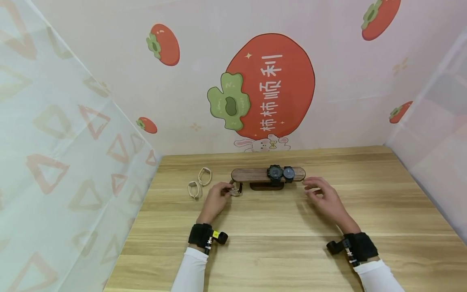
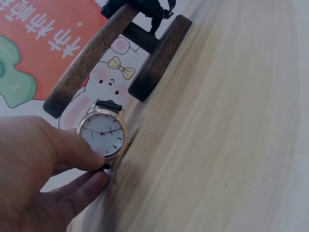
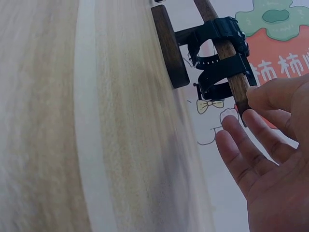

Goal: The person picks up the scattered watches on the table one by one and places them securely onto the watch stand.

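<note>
My left hand (image 1: 217, 198) pinches a wristwatch (image 2: 103, 134) with a white dial, rose-gold case and dark strap between thumb and fingers. It is just off the left end of a dark wooden watch stand (image 1: 249, 174). Two black watches are strapped round the stand's bar toward its right: a chunky one (image 1: 275, 173) and a smaller round one (image 1: 289, 173). My right hand (image 1: 326, 200) is at the bar's right end, its fingers loosely bent and spread. In the right wrist view its fingertips overlap that end; whether they press on it is unclear.
Two cream-strapped watches (image 1: 205, 176) stand on their looped straps left of my left hand, on the wood-grain table (image 1: 262, 251). A printed backdrop (image 1: 335, 81) rises behind the table's back edge, with patterned sheets on both sides.
</note>
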A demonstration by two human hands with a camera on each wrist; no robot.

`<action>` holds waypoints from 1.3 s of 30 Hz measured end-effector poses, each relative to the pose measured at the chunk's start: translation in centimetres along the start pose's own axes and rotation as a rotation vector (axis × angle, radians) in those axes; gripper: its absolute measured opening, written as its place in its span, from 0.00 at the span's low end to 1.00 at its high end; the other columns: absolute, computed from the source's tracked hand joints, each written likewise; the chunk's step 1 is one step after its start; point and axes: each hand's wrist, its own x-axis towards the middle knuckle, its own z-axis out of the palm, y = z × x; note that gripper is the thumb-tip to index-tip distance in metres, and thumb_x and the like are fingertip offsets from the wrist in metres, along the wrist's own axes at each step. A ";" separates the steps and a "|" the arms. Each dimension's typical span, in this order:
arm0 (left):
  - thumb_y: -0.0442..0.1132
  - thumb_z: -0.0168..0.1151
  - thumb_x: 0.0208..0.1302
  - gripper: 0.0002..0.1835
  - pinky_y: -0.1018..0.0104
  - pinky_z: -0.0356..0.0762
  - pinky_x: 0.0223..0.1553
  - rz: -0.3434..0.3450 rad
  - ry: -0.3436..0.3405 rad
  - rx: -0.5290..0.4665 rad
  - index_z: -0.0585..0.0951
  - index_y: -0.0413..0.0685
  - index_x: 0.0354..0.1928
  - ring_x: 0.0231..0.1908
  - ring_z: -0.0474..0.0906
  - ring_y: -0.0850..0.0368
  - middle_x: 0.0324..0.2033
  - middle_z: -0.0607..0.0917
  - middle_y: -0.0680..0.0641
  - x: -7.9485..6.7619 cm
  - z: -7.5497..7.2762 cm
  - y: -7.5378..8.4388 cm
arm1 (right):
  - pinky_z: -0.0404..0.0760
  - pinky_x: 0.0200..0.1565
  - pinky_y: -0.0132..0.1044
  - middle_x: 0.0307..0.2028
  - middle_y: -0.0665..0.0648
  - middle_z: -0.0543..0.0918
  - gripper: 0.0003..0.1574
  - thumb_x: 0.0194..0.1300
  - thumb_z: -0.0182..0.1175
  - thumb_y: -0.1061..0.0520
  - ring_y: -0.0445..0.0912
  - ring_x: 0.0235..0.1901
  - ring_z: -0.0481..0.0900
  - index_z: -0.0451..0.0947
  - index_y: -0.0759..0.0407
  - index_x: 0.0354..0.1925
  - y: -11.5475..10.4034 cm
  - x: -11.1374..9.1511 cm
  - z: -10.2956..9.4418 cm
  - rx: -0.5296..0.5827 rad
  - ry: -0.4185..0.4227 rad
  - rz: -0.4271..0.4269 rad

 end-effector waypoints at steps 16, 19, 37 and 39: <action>0.26 0.66 0.72 0.15 0.59 0.86 0.52 0.035 -0.008 0.003 0.88 0.44 0.57 0.51 0.84 0.49 0.52 0.88 0.43 -0.8 1.4 0.7 | 0.83 0.48 0.24 0.60 0.64 0.82 0.17 0.71 0.67 0.68 0.47 0.49 0.84 0.84 0.65 0.57 0.0 0.1 0.7 0.056 -0.012 -0.016; 0.27 0.67 0.72 0.15 0.61 0.85 0.52 0.040 -0.009 0.010 0.88 0.46 0.56 0.51 0.83 0.51 0.53 0.88 0.44 -0.8 1.7 0.9 | 0.83 0.47 0.24 0.60 0.65 0.83 0.17 0.71 0.67 0.68 0.46 0.48 0.84 0.84 0.65 0.56 -0.1 0.1 0.9 0.059 -0.013 -0.022; 0.32 0.68 0.73 0.14 0.61 0.84 0.53 0.027 -0.033 -0.056 0.88 0.51 0.57 0.51 0.83 0.52 0.57 0.85 0.44 -0.9 2.4 1.6 | 0.86 0.45 0.29 0.59 0.65 0.84 0.16 0.69 0.69 0.70 0.55 0.47 0.87 0.85 0.66 0.54 -0.8 0.1 2.2 0.072 -0.047 -0.072; 0.33 0.68 0.73 0.14 0.60 0.84 0.53 0.017 -0.037 -0.072 0.88 0.52 0.57 0.51 0.83 0.52 0.56 0.85 0.44 -0.9 2.4 1.8 | 0.87 0.45 0.29 0.59 0.65 0.84 0.16 0.69 0.69 0.70 0.55 0.47 0.87 0.85 0.66 0.55 -0.8 0.2 2.3 0.069 -0.048 -0.076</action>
